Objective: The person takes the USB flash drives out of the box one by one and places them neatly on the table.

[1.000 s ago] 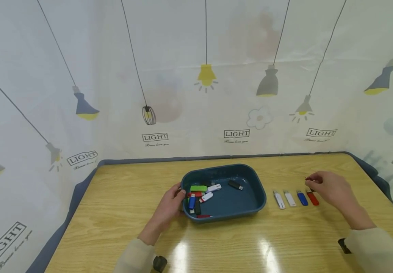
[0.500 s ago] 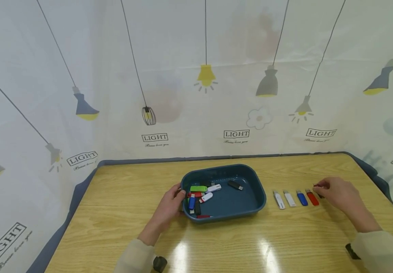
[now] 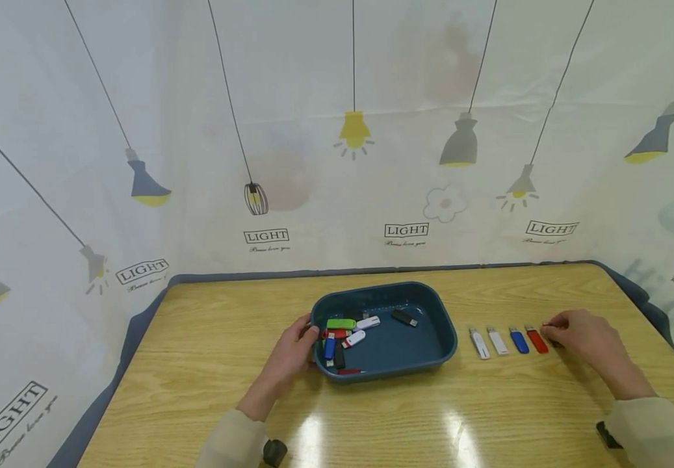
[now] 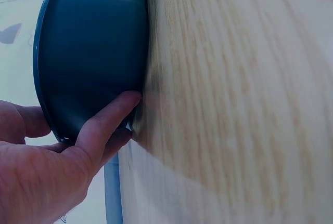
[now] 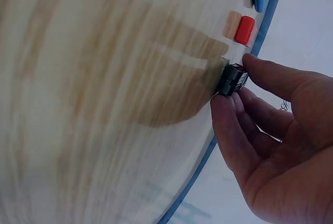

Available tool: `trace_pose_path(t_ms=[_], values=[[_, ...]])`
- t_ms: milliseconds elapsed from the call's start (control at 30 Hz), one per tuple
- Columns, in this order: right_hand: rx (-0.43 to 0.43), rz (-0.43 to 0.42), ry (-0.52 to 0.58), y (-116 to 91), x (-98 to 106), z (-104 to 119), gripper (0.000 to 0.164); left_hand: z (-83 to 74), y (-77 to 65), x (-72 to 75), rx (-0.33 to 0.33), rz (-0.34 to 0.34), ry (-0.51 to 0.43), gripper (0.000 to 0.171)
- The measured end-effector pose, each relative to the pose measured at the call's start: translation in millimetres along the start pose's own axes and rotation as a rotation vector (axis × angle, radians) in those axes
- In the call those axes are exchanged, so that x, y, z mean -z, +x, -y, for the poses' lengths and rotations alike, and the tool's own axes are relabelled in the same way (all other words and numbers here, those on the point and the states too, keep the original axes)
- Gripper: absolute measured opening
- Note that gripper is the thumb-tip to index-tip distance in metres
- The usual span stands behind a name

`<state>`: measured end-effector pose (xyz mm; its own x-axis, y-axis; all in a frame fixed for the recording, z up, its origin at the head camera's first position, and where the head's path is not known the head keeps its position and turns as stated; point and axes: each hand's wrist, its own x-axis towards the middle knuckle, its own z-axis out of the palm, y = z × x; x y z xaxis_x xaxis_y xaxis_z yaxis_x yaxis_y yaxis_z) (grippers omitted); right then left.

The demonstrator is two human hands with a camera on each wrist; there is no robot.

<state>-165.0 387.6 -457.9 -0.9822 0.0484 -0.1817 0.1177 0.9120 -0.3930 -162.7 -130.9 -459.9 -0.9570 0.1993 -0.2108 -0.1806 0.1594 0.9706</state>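
My left hand (image 3: 290,351) holds the left end of a dark blue plastic basin (image 3: 389,372), with the thumb at its rim and fingers along the outer wall (image 4: 93,52). Inside lie several USB sticks, including a green one (image 3: 340,323), a blue one (image 3: 329,347) and a black one (image 3: 403,317). At the right, my right hand (image 3: 585,333) pinches a dark USB stick (image 5: 230,81) between thumb and fingertips, down at the tabletop. It is beside a red USB stick (image 3: 537,340), the right end of a row with a blue one (image 3: 518,340) and two white ones (image 3: 479,343).
Everything stands on a wood-grain table (image 3: 220,331). A pale backdrop (image 3: 313,162) printed with lamps rises behind its back edge and along both sides. The basin's right end is just left of the row.
My right hand has moved right and down with the dark USB stick, from above the red one to the tabletop at its right. The left hand and basin stay in place.
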Motion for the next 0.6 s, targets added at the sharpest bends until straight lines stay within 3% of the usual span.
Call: trace_pose_path(t_ms=[600], values=[[0.008,0.008,-0.005,-1.4,0.9,-0.8,0.038,-0.4,-1.3,-1.1,0.000,0.010,0.007,0.053]])
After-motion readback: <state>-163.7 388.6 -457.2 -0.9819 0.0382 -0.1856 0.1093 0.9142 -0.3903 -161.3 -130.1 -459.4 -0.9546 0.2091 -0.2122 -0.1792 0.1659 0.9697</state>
